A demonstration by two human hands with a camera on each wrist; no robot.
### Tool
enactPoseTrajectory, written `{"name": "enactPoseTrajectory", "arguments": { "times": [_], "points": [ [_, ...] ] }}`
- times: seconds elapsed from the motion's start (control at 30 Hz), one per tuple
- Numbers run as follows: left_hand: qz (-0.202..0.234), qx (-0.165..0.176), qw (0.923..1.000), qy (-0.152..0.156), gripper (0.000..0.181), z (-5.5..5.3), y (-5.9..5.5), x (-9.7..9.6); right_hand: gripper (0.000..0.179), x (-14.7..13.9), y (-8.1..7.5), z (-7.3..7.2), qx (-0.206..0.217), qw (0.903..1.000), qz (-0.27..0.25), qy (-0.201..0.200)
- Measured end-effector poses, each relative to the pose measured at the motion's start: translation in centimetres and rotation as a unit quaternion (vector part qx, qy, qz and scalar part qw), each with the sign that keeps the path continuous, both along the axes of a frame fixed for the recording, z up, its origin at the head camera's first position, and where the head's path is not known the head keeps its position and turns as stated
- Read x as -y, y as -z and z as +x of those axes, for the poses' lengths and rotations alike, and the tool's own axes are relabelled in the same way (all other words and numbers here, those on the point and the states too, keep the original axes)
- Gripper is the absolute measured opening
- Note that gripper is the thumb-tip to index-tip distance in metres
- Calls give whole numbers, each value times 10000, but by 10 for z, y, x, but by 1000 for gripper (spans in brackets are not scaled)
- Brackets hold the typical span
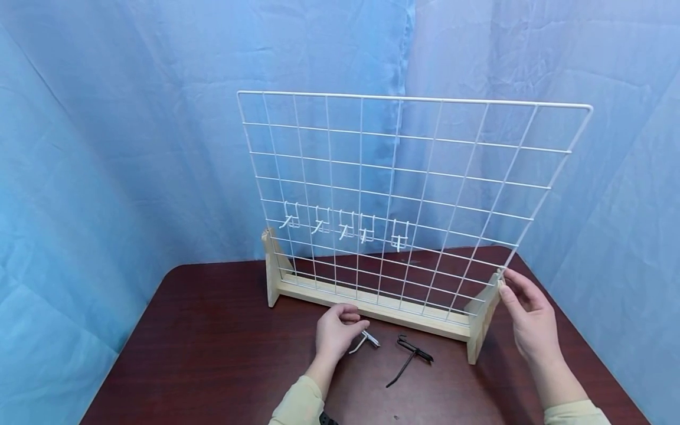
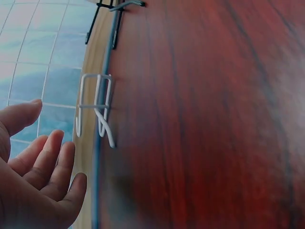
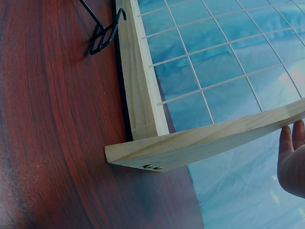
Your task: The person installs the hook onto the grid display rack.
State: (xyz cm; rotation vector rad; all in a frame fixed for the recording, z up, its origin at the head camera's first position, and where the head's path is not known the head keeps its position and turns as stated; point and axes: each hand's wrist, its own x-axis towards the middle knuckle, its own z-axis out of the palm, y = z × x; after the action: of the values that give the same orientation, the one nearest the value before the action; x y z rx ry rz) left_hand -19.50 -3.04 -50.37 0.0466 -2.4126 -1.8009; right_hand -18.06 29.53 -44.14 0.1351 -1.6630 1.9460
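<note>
My left hand [image 1: 338, 332] is beside a white wire hook [image 1: 365, 341] lying on the table. In the left wrist view its fingers [image 2: 50, 167] are loosely bent and hold nothing, apart from the hook [image 2: 97, 107]. To the right lies a black wire hook [image 1: 411, 354]. At the right end of the wooden stand [image 1: 480, 324], my right hand [image 1: 533, 321] pinches the top of the upright between thumb and fingers, next to the grid's edge. The white wire grid panel [image 1: 361, 165] stands in the stand, leaning back. Several white hooks [image 1: 346, 227] hang on one row of it.
Dark red wood-grain table [image 1: 202, 342] lies under everything. Pale blue curtains [image 1: 159, 147] surround its back and sides. The stand's left upright [image 1: 272, 268] and long base bar [image 1: 372, 307] span the table's rear part.
</note>
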Motion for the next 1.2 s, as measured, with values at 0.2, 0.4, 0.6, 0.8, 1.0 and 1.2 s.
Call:
{"name": "enactPoseTrajectory", "arguments": {
  "times": [0.2, 0.4, 0.6, 0.8, 1.0, 1.2],
  "points": [
    [-40, 152, 9997, 203, 36, 1, 6, 7, 36, 0, -1, 1, 27, 10000, 27, 6],
    [-590, 98, 9973, 419, 35, 3, 10, 12, 36, -1, 0, 1, -5, 10000, 25, -43],
    [-931, 25, 9938, 615, 34, 3, 14, 16, 35, -1, 1, 0, -103, 9998, -58, -161],
    [-943, -13, 9925, 783, 34, 1, 19, 18, 35, -1, 1, 0, -97, 9998, -46, -162],
    [-1065, -127, 9898, 942, 33, -1, 23, 20, 35, 0, 1, -1, -143, 9997, -86, -162],
    [-1188, -166, 9879, 982, 34, 0, 24, 21, 35, 0, 1, -1, -179, 9996, -148, -184]
  ]
}}
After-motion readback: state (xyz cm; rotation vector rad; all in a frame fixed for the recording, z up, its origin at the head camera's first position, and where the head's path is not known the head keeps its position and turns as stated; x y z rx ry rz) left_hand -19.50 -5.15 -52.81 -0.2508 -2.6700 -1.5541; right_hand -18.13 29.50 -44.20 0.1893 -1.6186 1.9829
